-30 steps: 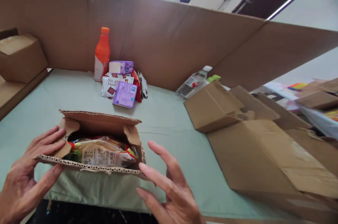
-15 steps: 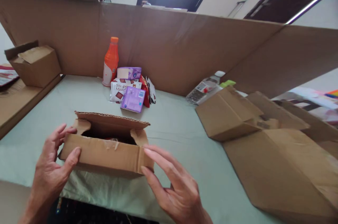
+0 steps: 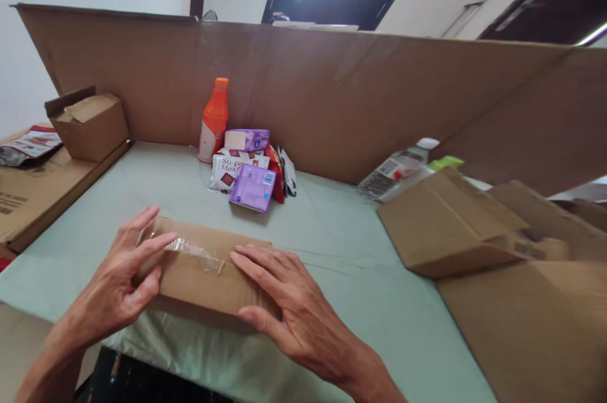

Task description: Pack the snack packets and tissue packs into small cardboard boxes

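Head view, forward-down, close over table [image 3: 332, 245]

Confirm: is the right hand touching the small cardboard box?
Touching. The head view shows the right hand lying flat on the closed top of the small cardboard box, thumb against its near side.

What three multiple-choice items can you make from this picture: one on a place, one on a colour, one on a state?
1. Where does the orange bottle stand?
A. against the cardboard wall
B. on the small box
C. at the table's near edge

2. What colour is the packet lying in front of the snack pile?
A. green
B. purple
C. black

3. How is the small box under the left hand and the right hand?
A. flaps standing open
B. crushed flat
C. flaps closed, old tape on top

Answers: 1 A, it stands upright by the wall; 2 B, its wrapper is purple; 3 C, both hands press the flat top.
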Demonstrator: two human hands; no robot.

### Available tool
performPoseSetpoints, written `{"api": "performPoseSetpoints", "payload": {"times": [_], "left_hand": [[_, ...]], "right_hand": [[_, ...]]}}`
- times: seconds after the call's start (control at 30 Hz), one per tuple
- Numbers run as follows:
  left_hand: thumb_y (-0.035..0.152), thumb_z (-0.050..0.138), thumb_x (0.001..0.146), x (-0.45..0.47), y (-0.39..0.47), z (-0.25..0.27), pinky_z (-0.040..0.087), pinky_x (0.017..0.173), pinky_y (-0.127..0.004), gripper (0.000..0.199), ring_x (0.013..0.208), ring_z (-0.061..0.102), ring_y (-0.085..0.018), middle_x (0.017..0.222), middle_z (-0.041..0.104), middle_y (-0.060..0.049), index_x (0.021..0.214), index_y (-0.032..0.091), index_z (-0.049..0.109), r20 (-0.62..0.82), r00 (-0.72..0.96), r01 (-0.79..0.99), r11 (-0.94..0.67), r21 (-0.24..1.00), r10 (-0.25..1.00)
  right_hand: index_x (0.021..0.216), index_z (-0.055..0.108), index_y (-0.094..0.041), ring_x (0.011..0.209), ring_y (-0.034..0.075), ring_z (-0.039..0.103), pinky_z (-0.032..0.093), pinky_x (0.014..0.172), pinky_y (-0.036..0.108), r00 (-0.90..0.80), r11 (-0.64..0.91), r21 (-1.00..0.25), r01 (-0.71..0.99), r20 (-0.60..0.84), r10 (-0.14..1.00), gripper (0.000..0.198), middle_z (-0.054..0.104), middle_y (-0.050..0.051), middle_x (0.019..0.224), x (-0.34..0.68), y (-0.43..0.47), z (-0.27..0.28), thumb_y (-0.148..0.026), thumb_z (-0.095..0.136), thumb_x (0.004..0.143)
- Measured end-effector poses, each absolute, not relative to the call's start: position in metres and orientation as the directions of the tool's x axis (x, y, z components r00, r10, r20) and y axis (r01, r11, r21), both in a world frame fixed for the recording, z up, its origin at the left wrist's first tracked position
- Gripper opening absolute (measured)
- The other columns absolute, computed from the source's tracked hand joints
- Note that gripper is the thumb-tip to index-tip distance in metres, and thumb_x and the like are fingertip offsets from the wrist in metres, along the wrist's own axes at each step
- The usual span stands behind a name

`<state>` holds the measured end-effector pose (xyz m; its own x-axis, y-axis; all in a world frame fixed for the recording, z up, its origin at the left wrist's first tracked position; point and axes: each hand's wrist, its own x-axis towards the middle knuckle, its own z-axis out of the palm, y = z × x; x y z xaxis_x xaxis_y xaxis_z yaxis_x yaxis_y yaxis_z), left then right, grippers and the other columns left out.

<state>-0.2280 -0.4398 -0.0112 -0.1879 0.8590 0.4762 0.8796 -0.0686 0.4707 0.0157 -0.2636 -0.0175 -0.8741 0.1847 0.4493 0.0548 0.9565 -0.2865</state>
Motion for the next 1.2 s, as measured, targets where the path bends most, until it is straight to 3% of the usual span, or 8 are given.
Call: {"api": "performPoseSetpoints", "payload": {"times": [0.2, 0.4, 0.47, 0.53, 0.73, 0.87, 1.0, 1.2], "left_hand": [[0.011, 0.052, 0.075, -0.246, -0.402, 0.029, 0.039, 0.119, -0.062, 0.056, 0.152, 0.035, -0.037, 0.159, 0.047, -0.011, 0.126, 0.025, 0.072, 0.150, 0.188, 0.905, -0.231, 0.358, 0.971], [0.020, 0.057, 0.082, -0.249, -0.404, 0.030, 0.030, 0.120, -0.067, 0.057, 0.148, 0.040, -0.041, 0.157, 0.049, -0.017, 0.138, 0.025, 0.065, 0.067, 0.216, 0.941, -0.226, 0.251, 0.974], [0.038, 0.065, 0.087, -0.243, -0.411, 0.031, 0.030, 0.118, -0.070, 0.058, 0.145, 0.043, -0.044, 0.156, 0.049, -0.020, 0.144, 0.027, 0.060, 0.051, 0.226, 0.940, -0.231, 0.251, 0.973], [0.055, 0.077, 0.077, -0.236, -0.417, 0.032, 0.036, 0.112, -0.072, 0.080, 0.140, 0.047, -0.049, 0.154, 0.050, -0.022, 0.149, 0.028, 0.054, 0.044, 0.238, 0.940, -0.241, 0.243, 0.970], [0.033, 0.086, 0.062, -0.225, -0.430, 0.035, 0.050, 0.097, -0.066, 0.096, 0.126, 0.056, -0.049, 0.151, 0.050, -0.025, 0.150, 0.026, 0.049, 0.013, 0.195, 0.967, -0.195, 0.165, 0.981], [0.024, 0.078, 0.064, -0.253, -0.456, 0.035, 0.048, 0.102, -0.066, 0.092, 0.128, 0.057, -0.046, 0.153, 0.052, -0.020, 0.151, 0.032, 0.049, 0.118, 0.037, 0.985, -0.056, 0.160, 0.992], [0.032, 0.073, 0.073, -0.322, -0.502, 0.051, 0.043, 0.109, -0.066, 0.079, 0.133, 0.055, -0.044, 0.151, 0.057, -0.010, 0.149, 0.039, 0.053, 0.347, -0.267, 0.964, 0.248, 0.097, 0.899], [0.051, 0.071, 0.079, -0.435, -0.530, 0.087, 0.022, 0.119, -0.073, 0.058, 0.142, 0.043, -0.050, 0.134, 0.068, 0.007, 0.130, 0.025, 0.068, 0.533, -0.552, 0.829, 0.488, 0.271, 0.641]], "right_hand": [[0.148, 0.055, -0.021, 0.122, 0.027, 0.064, 0.052, 0.101, 0.044, -0.748, 0.962, -0.271, -0.010, 0.641, 0.173, 0.048, 0.068, 0.011, 0.135, 0.020, -0.259, -0.038, -0.033, 0.057, 0.102], [0.138, 0.067, -0.028, 0.134, 0.032, 0.057, 0.054, 0.101, 0.050, -0.658, 0.967, -0.253, -0.022, 0.732, 0.176, 0.041, 0.065, 0.008, 0.141, 0.027, -0.254, -0.070, -0.027, 0.054, 0.100], [0.135, 0.069, -0.031, 0.135, 0.032, 0.057, 0.056, 0.101, 0.051, -0.679, 0.946, -0.324, -0.006, 0.696, 0.234, 0.038, 0.063, 0.007, 0.144, 0.026, -0.250, -0.072, -0.027, 0.052, 0.101], [0.130, 0.073, -0.032, 0.137, 0.032, 0.057, 0.057, 0.103, 0.051, -0.713, 0.919, -0.393, 0.013, 0.641, 0.284, 0.036, 0.060, 0.006, 0.149, 0.024, -0.246, -0.072, -0.027, 0.051, 0.103], [0.144, 0.061, -0.031, 0.143, 0.033, 0.050, 0.054, 0.108, 0.051, -0.664, 0.862, -0.506, 0.041, 0.631, 0.402, 0.041, 0.043, 0.007, 0.163, 0.017, -0.242, -0.083, -0.035, 0.044, 0.106], [0.145, 0.057, -0.027, 0.144, 0.035, 0.048, 0.047, 0.112, 0.058, -0.487, 0.778, -0.625, 0.064, 0.661, 0.571, 0.043, 0.046, 0.011, 0.160, 0.002, -0.242, -0.103, -0.039, 0.041, 0.107], [0.136, 0.063, -0.027, 0.131, 0.033, 0.061, 0.058, 0.099, 0.052, -0.455, 0.687, -0.717, 0.114, 0.577, 0.678, 0.038, 0.057, 0.012, 0.150, -0.021, -0.242, -0.129, -0.042, 0.048, 0.104], [0.150, 0.049, -0.028, 0.132, 0.030, 0.061, 0.061, 0.097, 0.046, -0.627, 0.718, -0.686, 0.119, 0.509, 0.590, 0.049, 0.054, 0.012, 0.154, -0.031, -0.248, -0.158, -0.037, 0.055, 0.103]]}}
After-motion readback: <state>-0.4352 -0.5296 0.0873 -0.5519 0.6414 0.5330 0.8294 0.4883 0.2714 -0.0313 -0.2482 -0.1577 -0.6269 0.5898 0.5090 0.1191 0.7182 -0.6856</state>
